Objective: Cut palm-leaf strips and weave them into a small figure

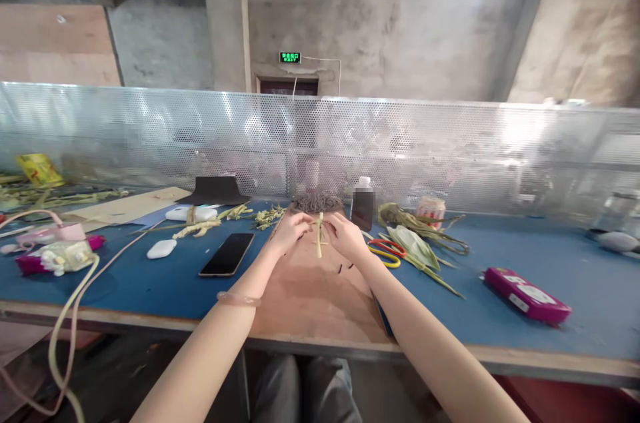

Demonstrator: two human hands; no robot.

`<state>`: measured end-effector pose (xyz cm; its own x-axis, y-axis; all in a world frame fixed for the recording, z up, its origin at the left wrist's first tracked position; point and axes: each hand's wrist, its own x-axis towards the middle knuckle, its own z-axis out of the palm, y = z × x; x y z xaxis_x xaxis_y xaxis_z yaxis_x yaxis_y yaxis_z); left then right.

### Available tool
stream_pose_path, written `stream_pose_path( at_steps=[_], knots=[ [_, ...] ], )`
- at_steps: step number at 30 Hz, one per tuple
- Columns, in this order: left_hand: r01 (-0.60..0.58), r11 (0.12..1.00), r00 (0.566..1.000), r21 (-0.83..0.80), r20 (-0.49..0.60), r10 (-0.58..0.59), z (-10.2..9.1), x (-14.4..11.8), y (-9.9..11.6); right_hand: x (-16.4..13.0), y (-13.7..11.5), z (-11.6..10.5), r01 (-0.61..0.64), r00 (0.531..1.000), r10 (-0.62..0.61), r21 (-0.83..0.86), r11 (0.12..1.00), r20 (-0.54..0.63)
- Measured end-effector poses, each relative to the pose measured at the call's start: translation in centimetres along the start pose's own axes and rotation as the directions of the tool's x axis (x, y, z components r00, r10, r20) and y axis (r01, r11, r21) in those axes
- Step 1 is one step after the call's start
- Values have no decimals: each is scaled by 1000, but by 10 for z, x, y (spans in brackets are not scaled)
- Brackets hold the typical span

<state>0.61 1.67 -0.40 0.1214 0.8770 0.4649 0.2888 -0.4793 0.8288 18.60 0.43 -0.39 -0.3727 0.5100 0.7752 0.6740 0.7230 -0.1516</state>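
left hand [290, 228]: fingertips pinching the pale green leaf strip [319, 235] from its left side
right hand [346, 235]: pinching the same strip from the right
strip: hangs upright between both hands, above the brown cardboard sheet [315, 296]
nearby: black phone [227, 254] left; red-and-yellow scissors [387, 251] just right
surface: blue worktable [150, 283]

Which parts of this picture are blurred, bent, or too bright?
Head view: the bottle has a pixelated patch; the perforated screen glares white at right and bows with wide-angle distortion; both forearms stretch toward the corners; the left hand, right hand and pale strip are evenly lit and small.
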Motion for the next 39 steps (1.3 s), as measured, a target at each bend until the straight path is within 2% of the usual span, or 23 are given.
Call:
stream_pose_path(
  at_steps=[3, 9, 23, 39],
  knots=[
    [-1, 1000, 1000, -29, 30, 2, -1, 0, 0, 0, 0, -1, 15, 1000, -14, -31, 999, 26],
    [-99, 991, 995, 86, 16, 98, -3, -2, 3, 0, 0, -2, 29, 997, -25, -56, 998, 74],
    [-100, 992, 995, 83, 10, 99, -2, -2, 2, 0, -1, -4, 34, 991, -26, -65, 997, 128],
    [-101, 988, 995, 112, -16, 104, -3, 0, -3, -1, 0, -2, 34, 991, -25, -66, 997, 135]
  ],
)
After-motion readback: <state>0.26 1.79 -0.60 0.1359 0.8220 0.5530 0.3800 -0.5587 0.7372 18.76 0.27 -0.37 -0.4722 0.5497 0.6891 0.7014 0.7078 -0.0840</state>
